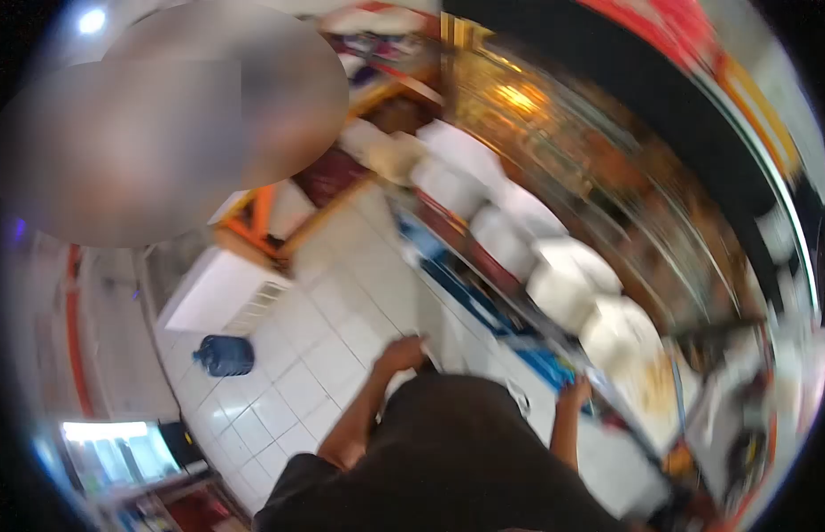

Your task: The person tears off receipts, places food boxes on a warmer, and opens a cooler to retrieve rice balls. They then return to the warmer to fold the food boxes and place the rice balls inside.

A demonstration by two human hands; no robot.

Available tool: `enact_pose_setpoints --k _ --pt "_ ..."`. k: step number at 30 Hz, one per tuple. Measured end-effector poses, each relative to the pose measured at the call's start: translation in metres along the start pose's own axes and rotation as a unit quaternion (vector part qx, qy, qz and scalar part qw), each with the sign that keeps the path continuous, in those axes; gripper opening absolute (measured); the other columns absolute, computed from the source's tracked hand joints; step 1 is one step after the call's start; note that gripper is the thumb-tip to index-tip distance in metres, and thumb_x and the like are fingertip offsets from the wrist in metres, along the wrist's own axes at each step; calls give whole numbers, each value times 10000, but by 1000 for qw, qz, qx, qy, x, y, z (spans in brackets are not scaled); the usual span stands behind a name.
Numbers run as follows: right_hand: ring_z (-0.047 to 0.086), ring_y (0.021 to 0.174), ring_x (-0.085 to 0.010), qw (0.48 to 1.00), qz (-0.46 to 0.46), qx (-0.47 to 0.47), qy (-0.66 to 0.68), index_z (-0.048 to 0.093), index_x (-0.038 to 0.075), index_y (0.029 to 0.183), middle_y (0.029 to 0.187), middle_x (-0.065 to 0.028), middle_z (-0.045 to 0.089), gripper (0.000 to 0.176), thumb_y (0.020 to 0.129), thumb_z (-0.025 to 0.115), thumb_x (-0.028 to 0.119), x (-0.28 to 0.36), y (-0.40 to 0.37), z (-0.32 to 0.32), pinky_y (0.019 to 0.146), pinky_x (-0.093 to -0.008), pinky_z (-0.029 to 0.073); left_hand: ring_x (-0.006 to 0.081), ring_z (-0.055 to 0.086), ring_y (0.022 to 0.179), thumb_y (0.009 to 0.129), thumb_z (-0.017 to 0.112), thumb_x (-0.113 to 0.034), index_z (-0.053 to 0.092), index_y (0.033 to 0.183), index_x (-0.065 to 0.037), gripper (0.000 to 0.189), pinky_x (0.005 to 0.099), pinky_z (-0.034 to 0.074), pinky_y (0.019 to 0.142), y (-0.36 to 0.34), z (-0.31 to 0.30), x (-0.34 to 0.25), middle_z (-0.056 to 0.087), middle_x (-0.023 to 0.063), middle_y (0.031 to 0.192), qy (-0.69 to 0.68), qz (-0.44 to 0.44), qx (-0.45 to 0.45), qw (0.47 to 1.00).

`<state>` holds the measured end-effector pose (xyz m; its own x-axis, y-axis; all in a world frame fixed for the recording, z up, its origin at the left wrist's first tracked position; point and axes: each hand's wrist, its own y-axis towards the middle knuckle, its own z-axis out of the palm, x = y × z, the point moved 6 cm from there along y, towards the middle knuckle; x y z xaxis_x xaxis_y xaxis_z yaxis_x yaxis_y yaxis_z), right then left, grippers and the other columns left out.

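Observation:
My left hand (402,355) is in front of my dark shirt, over the white tile floor. Its fingers look bent, but motion smears them and I cannot make out anything in them. My right hand (574,391) is raised at the edge of a long counter, close to a bright blue panel (547,365). Blur hides its fingers, and whether it touches the edge cannot be told. Large white rounded bundles (572,284), possibly filled bags, line the counter beyond my right hand.
Behind the white bundles runs a glass-fronted display (590,168) with brownish contents. A blue water jug (226,355) lies on the tiled floor (328,310) near a white box-like unit (225,293). Orange-brown wooden furniture (262,230) stands beyond. The upper left is blurred out.

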<state>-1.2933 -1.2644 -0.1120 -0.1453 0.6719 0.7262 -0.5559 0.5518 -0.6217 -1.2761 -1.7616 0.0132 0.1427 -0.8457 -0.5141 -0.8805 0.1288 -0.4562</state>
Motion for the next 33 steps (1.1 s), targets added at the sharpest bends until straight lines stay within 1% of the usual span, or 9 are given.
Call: enact_pose_setpoints --k 5,8,9,11,13,15,23,25,33 --pt "512 559 -130 868 38 345 -355 611 108 912 694 2 549 161 906 603 269 -85 -129 179 503 -270 406 350 563 1129 858 631 -268 467 1351 -59 560 453 467 952 -52 -62 83 587 190 1195 -22 -160 -14 987" --pt "617 608 -166 641 15 580 -502 621 23 917 711 -53 620 186 910 615 209 -137 -217 287 568 -317 502 359 555 1134 877 624 -284 438 1379 -53 583 454 464 954 -54 -77 111 577 196 1211 -70 -143 -50 986" --pt "617 608 -166 630 13 596 -498 621 23 917 711 -53 620 186 910 615 209 -155 -223 313 568 -317 502 358 548 1147 883 620 -288 424 1390 -49 594 450 459 963 -48 -82 120 569 200 1230 -95 -130 -50 986" --pt "671 688 -177 363 -97 681 -629 627 -4 930 780 -94 673 234 908 620 228 -199 -246 352 599 -326 517 355 517 1194 894 612 -294 390 1413 -41 618 431 436 1001 -52 -107 121 539 205 1288 -120 -105 -75 984" --pt "692 733 -196 308 -107 701 -634 633 -12 951 831 -128 695 285 886 645 265 -224 -261 391 641 -330 530 362 460 1255 924 568 -315 370 1422 -43 601 447 381 1052 -46 -124 126 497 211 1344 -153 -84 -97 980" --pt "698 752 -243 127 -212 733 -634 644 -2 1000 868 -144 704 334 848 679 293 -248 -276 428 691 -353 541 345 527 1198 918 603 -311 369 1425 -45 619 419 435 1005 -40 -142 139 527 202 1325 -166 -59 -165 970" --pt "666 832 -303 94 -208 753 -617 635 -6 1083 872 -164 688 442 801 699 327 -340 -305 567 744 -410 516 338 651 976 889 617 -274 561 1256 -73 422 424 522 860 -6 -39 378 692 158 1025 -387 -184 -351 833" --pt "658 811 -305 78 -190 749 -630 621 -10 1115 869 -162 684 466 797 702 321 -346 -331 597 727 -408 506 391 643 958 881 590 -304 656 1105 -86 319 463 510 862 -39 23 412 693 165 1006 -221 -408 -394 794" --pt "651 931 -340 7 -231 768 -597 583 -17 1190 1028 -208 665 508 833 652 338 -437 -371 747 834 -423 501 293 654 862 879 617 -274 670 1035 -115 229 422 509 752 -99 95 389 703 110 911 -508 -522 -210 652"
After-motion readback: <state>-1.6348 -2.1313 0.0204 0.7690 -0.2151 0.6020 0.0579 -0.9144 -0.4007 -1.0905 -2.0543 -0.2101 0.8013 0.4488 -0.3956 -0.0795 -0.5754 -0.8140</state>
